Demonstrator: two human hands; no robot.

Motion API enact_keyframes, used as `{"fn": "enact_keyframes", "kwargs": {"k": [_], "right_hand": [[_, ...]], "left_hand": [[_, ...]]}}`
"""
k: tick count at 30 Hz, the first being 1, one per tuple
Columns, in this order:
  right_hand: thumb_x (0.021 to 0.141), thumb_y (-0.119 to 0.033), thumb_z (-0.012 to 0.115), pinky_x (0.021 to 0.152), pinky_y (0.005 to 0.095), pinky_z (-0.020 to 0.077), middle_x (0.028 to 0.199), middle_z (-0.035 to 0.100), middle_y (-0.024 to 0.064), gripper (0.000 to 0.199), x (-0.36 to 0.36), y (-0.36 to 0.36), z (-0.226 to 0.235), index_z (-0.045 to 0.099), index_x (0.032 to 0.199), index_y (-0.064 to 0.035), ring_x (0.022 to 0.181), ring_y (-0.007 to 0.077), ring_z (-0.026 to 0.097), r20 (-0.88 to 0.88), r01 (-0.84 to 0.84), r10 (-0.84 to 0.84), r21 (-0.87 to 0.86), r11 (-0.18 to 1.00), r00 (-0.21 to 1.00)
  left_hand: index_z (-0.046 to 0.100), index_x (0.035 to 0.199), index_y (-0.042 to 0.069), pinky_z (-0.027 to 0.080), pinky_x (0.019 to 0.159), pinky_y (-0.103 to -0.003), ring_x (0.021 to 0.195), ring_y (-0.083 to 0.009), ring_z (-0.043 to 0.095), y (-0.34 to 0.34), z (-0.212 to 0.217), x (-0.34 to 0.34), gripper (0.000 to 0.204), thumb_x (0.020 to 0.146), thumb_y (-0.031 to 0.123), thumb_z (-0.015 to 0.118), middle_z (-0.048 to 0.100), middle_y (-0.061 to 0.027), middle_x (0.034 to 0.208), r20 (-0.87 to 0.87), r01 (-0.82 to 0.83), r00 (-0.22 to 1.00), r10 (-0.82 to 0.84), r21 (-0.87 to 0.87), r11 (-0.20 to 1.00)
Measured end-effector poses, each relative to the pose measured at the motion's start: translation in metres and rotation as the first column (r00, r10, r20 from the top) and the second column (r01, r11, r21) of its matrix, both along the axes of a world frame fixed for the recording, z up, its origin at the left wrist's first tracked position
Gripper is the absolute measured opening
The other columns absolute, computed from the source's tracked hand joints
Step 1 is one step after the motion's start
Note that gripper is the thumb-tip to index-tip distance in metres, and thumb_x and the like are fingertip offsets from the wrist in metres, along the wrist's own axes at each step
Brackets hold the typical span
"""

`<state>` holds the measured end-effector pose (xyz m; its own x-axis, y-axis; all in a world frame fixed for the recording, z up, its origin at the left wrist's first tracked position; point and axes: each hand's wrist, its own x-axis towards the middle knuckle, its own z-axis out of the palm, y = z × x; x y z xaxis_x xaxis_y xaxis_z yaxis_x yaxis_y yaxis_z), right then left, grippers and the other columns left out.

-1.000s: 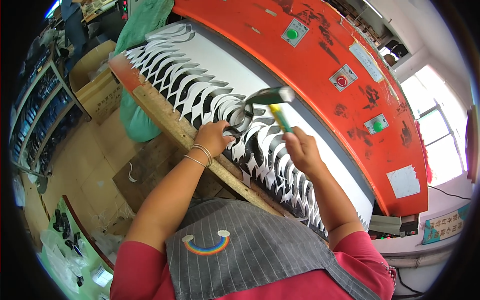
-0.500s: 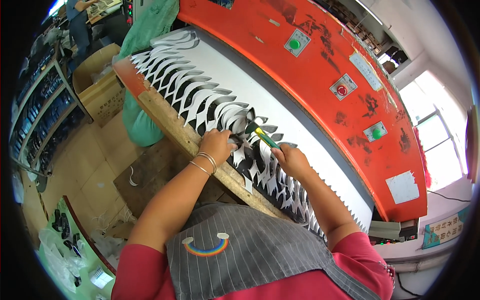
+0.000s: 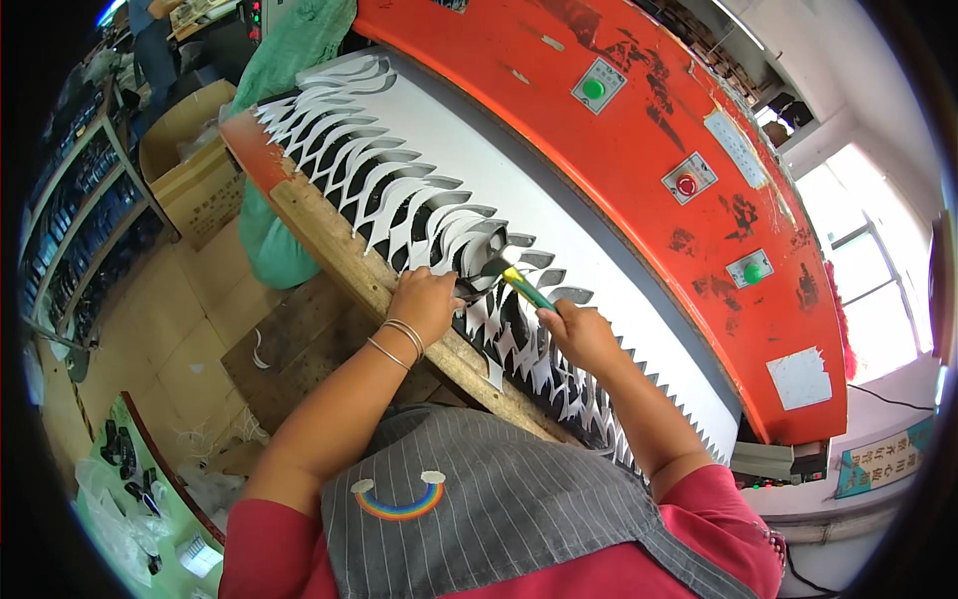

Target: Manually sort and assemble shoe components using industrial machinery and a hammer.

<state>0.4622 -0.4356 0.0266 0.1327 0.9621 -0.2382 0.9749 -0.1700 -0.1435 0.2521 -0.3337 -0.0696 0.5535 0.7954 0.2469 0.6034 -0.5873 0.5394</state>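
Note:
In my right hand (image 3: 582, 334) is a hammer with a green and yellow handle (image 3: 529, 289). Its dark head (image 3: 496, 267) is low over the cut sheet material, just right of my left fingertips. My left hand (image 3: 424, 305), with bangles at the wrist, rests at the board's near edge. Its fingers are bent closed around something dark and small that I cannot make out. Spread under and around both hands is white sheet material (image 3: 399, 197) cut into long rows of curved, pointed strips, with dark gaps between them.
Behind the white board (image 3: 439, 115) rises a red machine beam (image 3: 639, 170) with green and red buttons. A wooden edge (image 3: 344, 262) runs along the near side. To the left are a cardboard box (image 3: 205, 190), a green sack (image 3: 269, 245) and a loaded rack (image 3: 85, 220).
The hammer head has come down slightly toward my left fingers. My left hand has shifted a little left and keeps its closed fingers. The whole view has moved slightly too.

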Motion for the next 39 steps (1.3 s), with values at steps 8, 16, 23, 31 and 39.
{"fn": "enact_keyframes", "kwargs": {"k": [8, 16, 23, 31, 39], "right_hand": [[0.092, -0.045, 0.040, 0.052, 0.0422, 0.0437, 0.061, 0.057, 0.0177, 0.048, 0.016, -0.011, 0.004, 0.051, 0.080, -0.0001, 0.053, 0.0361, 0.054, -0.146, -0.197, 0.415, 0.709, 0.677, 0.898], [0.092, -0.044, 0.044, 0.057, 0.0446, 0.0442, 0.062, 0.057, 0.0206, 0.044, 0.010, -0.009, 0.011, 0.053, 0.082, -0.0022, 0.058, 0.0382, 0.056, -0.284, 0.062, 0.003, 0.220, 0.973, 0.959], [0.090, -0.051, 0.043, 0.051, 0.0390, 0.0425, 0.054, 0.052, 0.0141, 0.052, 0.010, -0.004, -0.011, 0.052, 0.078, -0.0012, 0.051, 0.0330, 0.052, -0.133, -0.090, 0.151, 0.381, 0.920, 0.980], [0.092, -0.040, 0.044, 0.054, 0.0405, 0.0435, 0.059, 0.055, 0.0171, 0.040, 0.018, -0.011, 0.024, 0.053, 0.084, -0.0023, 0.055, 0.0330, 0.055, -0.313, 0.037, 0.064, 0.308, 0.951, 0.948], [0.091, -0.045, 0.045, 0.061, 0.0427, 0.0468, 0.065, 0.059, 0.0186, 0.043, 0.013, 0.009, -0.027, 0.056, 0.091, -0.0035, 0.062, 0.0362, 0.059, 0.074, 0.034, -0.031, -0.045, 0.998, 0.997]], "left_hand": [[0.062, 0.093, 0.003, 0.040, 0.079, -0.040, 0.085, -0.0272, 0.056, -0.001, -0.004, 0.001, 0.026, 0.077, 0.023, 0.065, 0.063, -0.0109, 0.078, 0.031, -0.012, 0.999, 0.010, 0.059, 0.998], [0.060, 0.090, 0.004, 0.041, 0.077, -0.040, 0.085, -0.0278, 0.056, 0.001, 0.000, 0.002, 0.021, 0.080, 0.022, 0.063, 0.063, -0.0120, 0.077, -0.046, -0.002, 0.999, 0.004, 0.036, 0.999], [0.060, 0.105, 0.003, 0.041, 0.078, -0.041, 0.085, -0.0302, 0.055, 0.001, -0.002, 0.002, 0.034, 0.077, 0.021, 0.065, 0.062, -0.0138, 0.083, 0.010, 0.031, 0.999, -0.031, 0.013, 0.999], [0.058, 0.108, 0.004, 0.040, 0.078, -0.039, 0.086, -0.0285, 0.054, 0.002, -0.005, 0.003, 0.033, 0.079, 0.019, 0.063, 0.063, -0.0121, 0.084, -0.047, 0.023, 0.999, -0.022, 0.022, 0.999], [0.057, 0.106, 0.003, 0.040, 0.078, -0.040, 0.087, -0.0282, 0.054, 0.003, -0.010, 0.003, 0.033, 0.078, 0.019, 0.063, 0.063, -0.0113, 0.086, 0.002, 0.069, 0.998, -0.069, 0.061, 0.996]]}}
